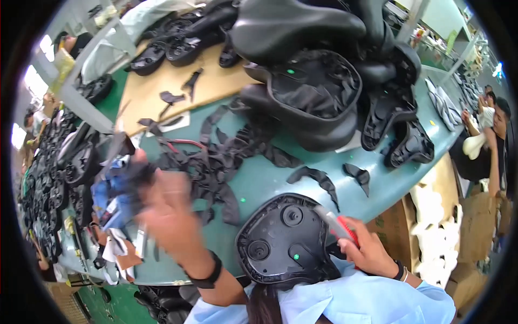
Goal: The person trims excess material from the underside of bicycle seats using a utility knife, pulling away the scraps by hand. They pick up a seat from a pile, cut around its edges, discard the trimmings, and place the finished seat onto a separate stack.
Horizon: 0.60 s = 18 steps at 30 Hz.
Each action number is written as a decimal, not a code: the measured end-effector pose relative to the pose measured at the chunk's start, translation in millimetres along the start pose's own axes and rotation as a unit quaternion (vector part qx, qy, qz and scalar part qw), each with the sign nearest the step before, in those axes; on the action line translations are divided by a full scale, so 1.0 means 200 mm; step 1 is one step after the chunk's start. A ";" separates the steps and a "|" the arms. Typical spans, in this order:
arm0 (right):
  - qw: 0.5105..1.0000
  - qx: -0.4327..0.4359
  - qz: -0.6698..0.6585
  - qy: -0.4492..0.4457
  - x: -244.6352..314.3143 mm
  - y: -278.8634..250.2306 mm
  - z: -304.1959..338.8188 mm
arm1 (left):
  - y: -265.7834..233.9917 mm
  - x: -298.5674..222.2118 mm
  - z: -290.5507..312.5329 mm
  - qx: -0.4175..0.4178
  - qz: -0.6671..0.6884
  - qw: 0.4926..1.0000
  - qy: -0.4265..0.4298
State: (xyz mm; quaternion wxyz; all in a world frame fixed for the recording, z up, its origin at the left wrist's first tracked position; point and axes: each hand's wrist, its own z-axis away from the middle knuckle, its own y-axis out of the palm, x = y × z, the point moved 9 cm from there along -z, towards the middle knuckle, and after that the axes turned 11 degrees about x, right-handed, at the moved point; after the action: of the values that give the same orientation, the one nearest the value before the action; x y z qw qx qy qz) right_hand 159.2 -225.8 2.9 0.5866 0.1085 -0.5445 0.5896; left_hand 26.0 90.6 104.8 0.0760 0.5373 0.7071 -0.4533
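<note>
A black bicycle saddle (pixel 280 237) lies underside up at the table's near edge, showing its moulded base with two round sockets. My right hand (pixel 367 251) is closed around a red-handled tool (pixel 345 229) whose grey head points up and left over the saddle's right rim. I cannot make out the tool's exact kind. Off to the left, my left hand (pixel 170 210) is smeared by motion. A dark blurred shape lies at its fingers, near a blue bundle (pixel 110 197); whether the hand grips anything is hidden by the blur.
Black fabric offcuts (pixel 216 162) are heaped on the green table (pixel 259 178), beyond the saddle. Finished-looking black saddles (pixel 302 32) are piled at the back. Cardboard boxes (pixel 477 227) and white saddle-shaped pieces (pixel 437 232) stand on the right, where another person (pixel 499 140) works.
</note>
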 end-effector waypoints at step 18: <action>0.958 0.146 -0.248 -0.003 0.06 0.13 -0.58 | 0.78 1.01 -1.06 0.174 0.300 0.903 -0.254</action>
State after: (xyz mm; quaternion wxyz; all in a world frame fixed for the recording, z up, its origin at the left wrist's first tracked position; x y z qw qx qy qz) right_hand 194.7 -122.2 -45.2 0.6904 0.3262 -0.4104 0.4985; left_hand 153.0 386.1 19.4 0.2904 0.5952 0.3794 -0.6461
